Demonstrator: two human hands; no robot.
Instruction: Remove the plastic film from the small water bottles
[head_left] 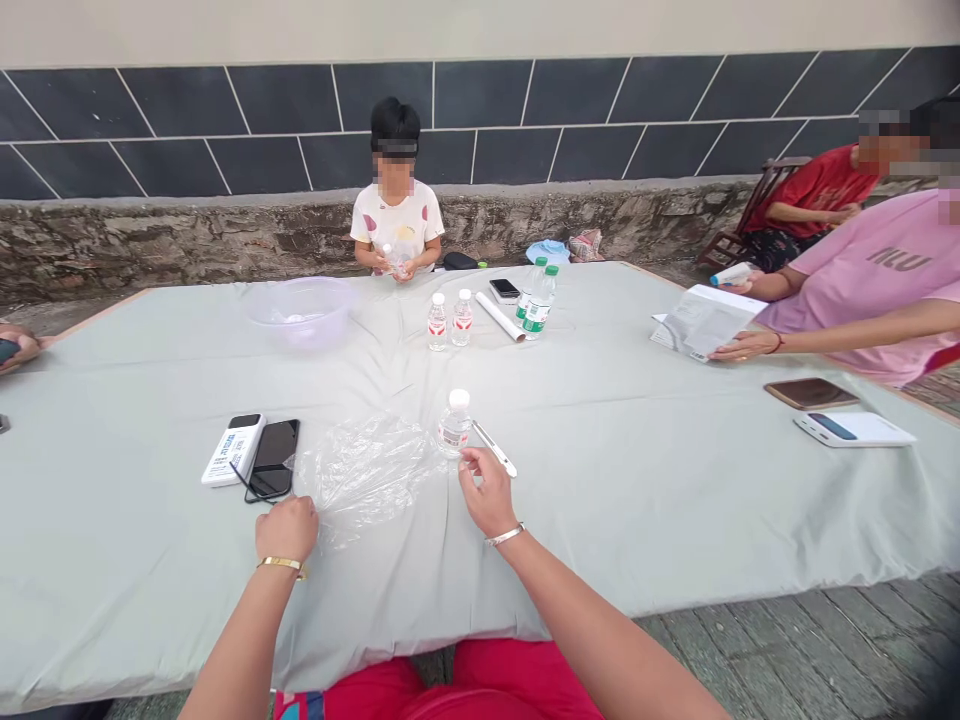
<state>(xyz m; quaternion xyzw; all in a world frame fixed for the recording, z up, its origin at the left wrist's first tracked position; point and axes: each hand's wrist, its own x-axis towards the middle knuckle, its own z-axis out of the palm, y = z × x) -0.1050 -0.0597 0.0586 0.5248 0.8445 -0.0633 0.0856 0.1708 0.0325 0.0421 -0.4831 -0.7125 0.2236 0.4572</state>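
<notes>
My left hand (287,528) rests on the cloth as a loose fist, knuckles up; its inner side is hidden. Beside it a crumpled clear plastic bag (367,475) spreads out, and a black phone (274,458) lies just beyond. My right hand (487,490) has its fingers loosely bent, thumb and forefinger apart, at the foot of a small clear water bottle (454,428) with a white cap. The bottle stands upright; whether the fingertips touch it I cannot tell. Right behind that hand lies a white utility knife (495,448).
Two small bottles (448,322), a white roll (500,317) and green-capped bottles (536,305) stand or lie farther back. A purple basin (300,312) is back left. A person (397,215) sits opposite; another (862,285) holds a white box (709,320). A power bank (234,450) lies left.
</notes>
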